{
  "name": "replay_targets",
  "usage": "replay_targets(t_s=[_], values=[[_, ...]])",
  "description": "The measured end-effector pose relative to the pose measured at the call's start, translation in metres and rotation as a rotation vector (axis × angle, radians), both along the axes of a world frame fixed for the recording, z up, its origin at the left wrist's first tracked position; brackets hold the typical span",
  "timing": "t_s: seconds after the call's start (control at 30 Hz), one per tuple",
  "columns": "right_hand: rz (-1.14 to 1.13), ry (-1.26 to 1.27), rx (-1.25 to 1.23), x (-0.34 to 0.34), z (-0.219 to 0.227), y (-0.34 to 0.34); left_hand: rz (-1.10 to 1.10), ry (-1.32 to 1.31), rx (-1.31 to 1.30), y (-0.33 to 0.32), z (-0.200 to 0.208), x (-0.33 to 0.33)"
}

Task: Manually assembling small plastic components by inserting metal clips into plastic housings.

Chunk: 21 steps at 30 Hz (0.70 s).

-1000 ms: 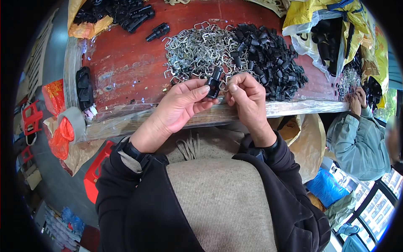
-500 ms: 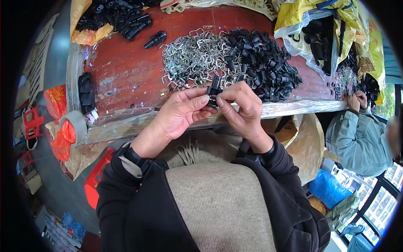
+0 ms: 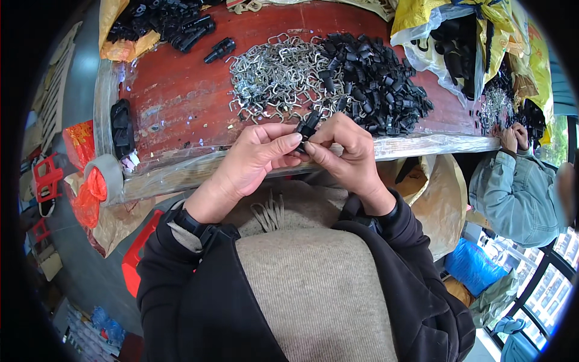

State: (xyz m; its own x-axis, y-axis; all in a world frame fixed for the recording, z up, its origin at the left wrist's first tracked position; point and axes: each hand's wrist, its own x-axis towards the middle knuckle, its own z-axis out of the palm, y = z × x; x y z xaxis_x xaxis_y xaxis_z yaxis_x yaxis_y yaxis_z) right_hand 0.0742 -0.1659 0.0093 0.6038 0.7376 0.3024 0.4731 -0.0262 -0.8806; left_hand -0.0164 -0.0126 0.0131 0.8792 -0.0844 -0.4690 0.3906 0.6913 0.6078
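1. We see a worn red table (image 3: 181, 90) running across the top of the frame, its near edge wrapped in clear plastic film (image 3: 422, 145); grey floor at left, windows at lower right.
2. Our left hand (image 3: 250, 160) and right hand (image 3: 344, 151) meet at centre frame, just over the table edge. Both are closed in a pinch on one small black plastic clip (image 3: 306, 128), fingertips from each side.
3. Whether a metal piece is already fitted in that clip, we cannot tell; it is too small and half hidden by the fingers.
4. Progress, as we judge it: a large heap of metal wire hooks (image 3: 277, 78) sits upper centre and a big pile of black clips (image 3: 374, 84) lies touching it on the right. Both piles are large, so much looks left to do.
5. A batch of longer black parts (image 3: 163, 24) lies at upper left on a yellow sheet, with one stray black piece (image 3: 218, 50) just beside it. These may be finished ones, we are not sure.
6. Packaging: yellow plastic bags (image 3: 458, 36) at upper right, open, holding more black parts. A blue bag (image 3: 473, 265) sits at lower right on the floor.
7. A roll of tape (image 3: 102, 175) sits at the left edge of the table, beside an orange-red wrapper (image 3: 81, 142). A black bundle (image 3: 122, 128) lies on the table above it.
8. Another person in a pale blue jacket (image 3: 512, 193) works at the far right end, hands at a smaller pile there.
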Motion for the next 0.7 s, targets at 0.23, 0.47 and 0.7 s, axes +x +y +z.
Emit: replay_targets(t_s=[0.23, 0.47, 0.7], values=[[-0.064, 0.479, -0.029, -0.002, -0.012, 0.005, -0.054, -0.026, 0.151, 0.007, -0.001, 0.004], [0.021, 0.563, -0.092, 0.007, -0.015, 0.010, -0.028, -0.040, 0.140, 0.013, -0.004, 0.004], [-0.128, -0.148, -0.252, 0.046, -0.005, 0.019, 0.081, -0.056, 0.111, 0.013, -0.005, -0.001]])
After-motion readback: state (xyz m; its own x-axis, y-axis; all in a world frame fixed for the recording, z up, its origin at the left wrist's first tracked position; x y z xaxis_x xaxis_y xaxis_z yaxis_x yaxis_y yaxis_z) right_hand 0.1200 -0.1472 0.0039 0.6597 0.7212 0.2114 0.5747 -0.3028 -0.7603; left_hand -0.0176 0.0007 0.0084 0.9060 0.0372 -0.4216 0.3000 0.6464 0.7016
